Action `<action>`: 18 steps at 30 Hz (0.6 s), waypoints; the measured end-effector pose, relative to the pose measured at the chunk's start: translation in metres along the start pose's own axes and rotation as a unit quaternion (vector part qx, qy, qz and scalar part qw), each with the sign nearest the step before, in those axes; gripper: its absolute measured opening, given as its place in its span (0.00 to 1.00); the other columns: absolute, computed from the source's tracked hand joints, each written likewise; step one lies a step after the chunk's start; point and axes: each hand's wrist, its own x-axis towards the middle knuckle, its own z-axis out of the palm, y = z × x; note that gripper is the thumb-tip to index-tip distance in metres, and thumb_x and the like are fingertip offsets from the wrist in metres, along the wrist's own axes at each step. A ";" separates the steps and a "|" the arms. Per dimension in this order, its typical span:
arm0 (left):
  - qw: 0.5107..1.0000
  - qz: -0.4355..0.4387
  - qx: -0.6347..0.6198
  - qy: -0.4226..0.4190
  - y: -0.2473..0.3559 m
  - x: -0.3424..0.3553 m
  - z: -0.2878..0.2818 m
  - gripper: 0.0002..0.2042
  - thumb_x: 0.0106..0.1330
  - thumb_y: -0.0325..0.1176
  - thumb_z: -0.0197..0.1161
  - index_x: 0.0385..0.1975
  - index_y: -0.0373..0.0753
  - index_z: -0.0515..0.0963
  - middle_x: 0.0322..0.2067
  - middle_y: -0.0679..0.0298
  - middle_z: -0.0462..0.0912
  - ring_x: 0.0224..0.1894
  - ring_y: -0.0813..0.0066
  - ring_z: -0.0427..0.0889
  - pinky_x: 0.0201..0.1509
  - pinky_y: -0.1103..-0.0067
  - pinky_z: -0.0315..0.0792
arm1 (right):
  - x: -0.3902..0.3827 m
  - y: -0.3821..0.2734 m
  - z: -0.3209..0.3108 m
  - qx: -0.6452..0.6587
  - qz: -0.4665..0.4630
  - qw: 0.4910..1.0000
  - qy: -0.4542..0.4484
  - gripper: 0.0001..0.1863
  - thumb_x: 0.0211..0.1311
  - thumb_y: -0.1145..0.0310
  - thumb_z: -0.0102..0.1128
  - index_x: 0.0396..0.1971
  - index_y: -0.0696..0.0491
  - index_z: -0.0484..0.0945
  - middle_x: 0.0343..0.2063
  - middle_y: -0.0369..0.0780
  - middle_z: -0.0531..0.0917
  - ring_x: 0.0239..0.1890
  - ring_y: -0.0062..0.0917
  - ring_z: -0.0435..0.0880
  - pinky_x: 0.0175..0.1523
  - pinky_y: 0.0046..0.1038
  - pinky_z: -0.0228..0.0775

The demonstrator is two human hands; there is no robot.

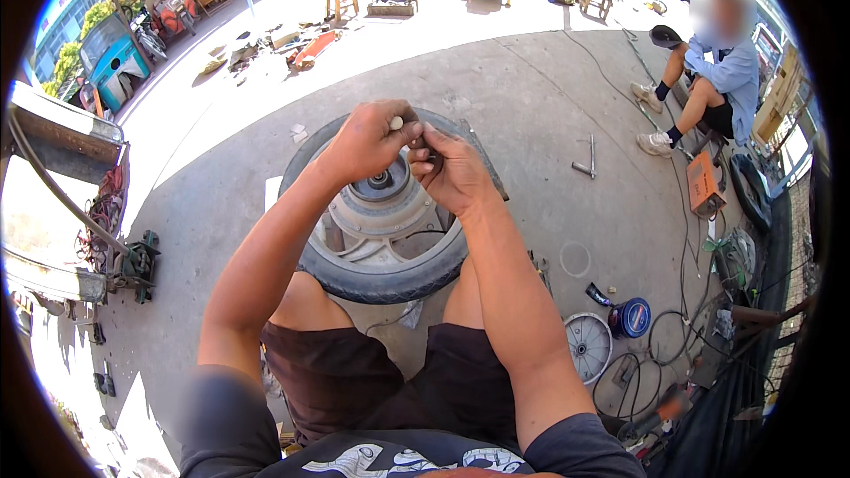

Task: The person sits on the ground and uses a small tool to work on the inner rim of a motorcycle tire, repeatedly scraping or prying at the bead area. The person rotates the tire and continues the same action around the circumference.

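A wheel with a black tyre [381, 288] and a pale metal hub [352, 221] lies flat in front of my knees. Above its hub, my left hand [367, 137] is closed around a small cream cylindrical piece [396, 123]. My right hand [452, 173] meets it at the fingertips, fingers curled in on something small and dark that I cannot make out. The bearing [381, 178] at the hub's centre shows just below my hands.
A seated person [735, 80] is at the right, beside an orange machine [706, 184], cables and a blue tub [631, 317]. A metal wheel [589, 345] and a wrench [584, 168] lie right of me. A green jack [137, 270] stands left; scattered parts [310, 49] lie ahead.
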 end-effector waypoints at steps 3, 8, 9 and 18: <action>0.998 -0.024 -0.036 0.049 0.007 0.002 -0.007 0.10 0.66 0.34 0.61 0.32 0.31 0.78 0.24 0.61 0.80 0.28 0.76 0.76 0.34 0.77 0.70 | 0.001 -0.002 -0.002 0.016 0.000 1.000 -0.008 0.09 0.70 0.69 0.53 0.37 0.60 0.76 0.30 0.37 0.79 0.28 0.18 0.76 0.28 0.17 0.69; 0.966 -0.011 -0.199 0.166 0.019 0.012 -0.024 0.14 0.68 0.41 0.61 0.29 0.34 0.77 0.22 0.68 0.75 0.27 0.80 0.70 0.35 0.81 0.66 | 0.001 -0.002 -0.002 -0.048 -0.021 0.998 0.027 0.09 0.69 0.72 0.53 0.38 0.63 0.75 0.33 0.39 0.79 0.32 0.18 0.78 0.33 0.16 0.75; 0.946 -0.016 -0.281 0.163 0.020 0.014 -0.027 0.14 0.68 0.41 0.61 0.29 0.34 0.76 0.21 0.69 0.72 0.27 0.79 0.69 0.35 0.80 0.66 | 0.002 -0.002 -0.004 -0.044 -0.017 0.998 0.030 0.09 0.69 0.72 0.53 0.38 0.63 0.75 0.33 0.39 0.79 0.32 0.18 0.78 0.33 0.16 0.75; 0.826 -0.033 -0.548 0.130 0.037 0.013 -0.030 0.16 0.70 0.43 0.57 0.25 0.39 0.69 0.17 0.72 0.61 0.25 0.77 0.65 0.37 0.76 0.66 | 0.007 0.001 -0.010 -0.018 -0.024 0.999 0.046 0.05 0.67 0.75 0.54 0.37 0.62 0.76 0.32 0.40 0.80 0.30 0.20 0.79 0.33 0.18 0.75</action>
